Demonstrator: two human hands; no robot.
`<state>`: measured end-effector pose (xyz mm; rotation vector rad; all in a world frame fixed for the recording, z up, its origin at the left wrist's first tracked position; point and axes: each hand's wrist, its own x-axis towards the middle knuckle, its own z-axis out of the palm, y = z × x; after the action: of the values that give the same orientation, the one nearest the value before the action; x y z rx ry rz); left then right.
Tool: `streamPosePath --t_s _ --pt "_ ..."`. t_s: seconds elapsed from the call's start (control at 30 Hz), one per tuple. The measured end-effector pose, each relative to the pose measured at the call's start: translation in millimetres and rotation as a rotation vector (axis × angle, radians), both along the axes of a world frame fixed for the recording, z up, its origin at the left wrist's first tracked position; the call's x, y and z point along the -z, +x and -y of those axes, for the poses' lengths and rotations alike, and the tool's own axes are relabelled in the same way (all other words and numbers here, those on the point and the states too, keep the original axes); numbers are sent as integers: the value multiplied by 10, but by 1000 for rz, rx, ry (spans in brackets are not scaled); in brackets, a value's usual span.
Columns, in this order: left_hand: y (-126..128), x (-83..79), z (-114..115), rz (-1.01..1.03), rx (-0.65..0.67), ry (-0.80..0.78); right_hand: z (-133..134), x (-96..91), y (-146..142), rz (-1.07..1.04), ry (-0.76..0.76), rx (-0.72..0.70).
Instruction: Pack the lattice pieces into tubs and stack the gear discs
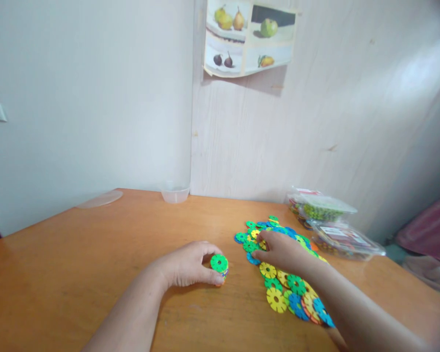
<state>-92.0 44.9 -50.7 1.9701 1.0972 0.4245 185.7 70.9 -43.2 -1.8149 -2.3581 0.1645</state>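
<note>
At the middle of the table, my left hand (190, 264) is closed around a short stack of notched plastic discs (219, 263). Thumb and fingers grip the stack's sides; a green disc lies on top, with several colours showing at the edge below. To the right, my right hand (284, 250) is over a loose pile of flower-like discs (296, 284) in green, yellow, blue and some orange. Its thumb and index finger are apart, with a yellow disc (263, 244) showing between them. The other fingers are partly hidden, and the forearm covers part of the pile.
Clear plastic boxes (346, 239) with coloured contents stand at the right rear of the wooden table (113, 254). A translucent tub (175, 194) and a flat lid (100, 199) are by the wall. A fruit poster (249, 39) hangs above.
</note>
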Motion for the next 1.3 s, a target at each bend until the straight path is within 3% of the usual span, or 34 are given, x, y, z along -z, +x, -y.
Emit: streamPosePath --t_s 0.3,0.43,0.63,0.93,1.13,1.3 --pt "1 -15 -1 -1 12 -1 -64 113 -36 68 19 36" --pt "2 -29 0 -8 21 0 -35 83 -75 -32 40 -3" --pt "-1 -7 -8 -28 -6 26 202 -10 -365 -333 -25 -181" --pt "-4 103 -28 44 -45 -53 344 4 -755 -384 -73 -228" --pt "13 48 3 62 -36 -68 235 -90 -516 -393 -22 -173" --pt "2 24 -7 4 -11 -1 141 -186 -88 -154 -49 -120"
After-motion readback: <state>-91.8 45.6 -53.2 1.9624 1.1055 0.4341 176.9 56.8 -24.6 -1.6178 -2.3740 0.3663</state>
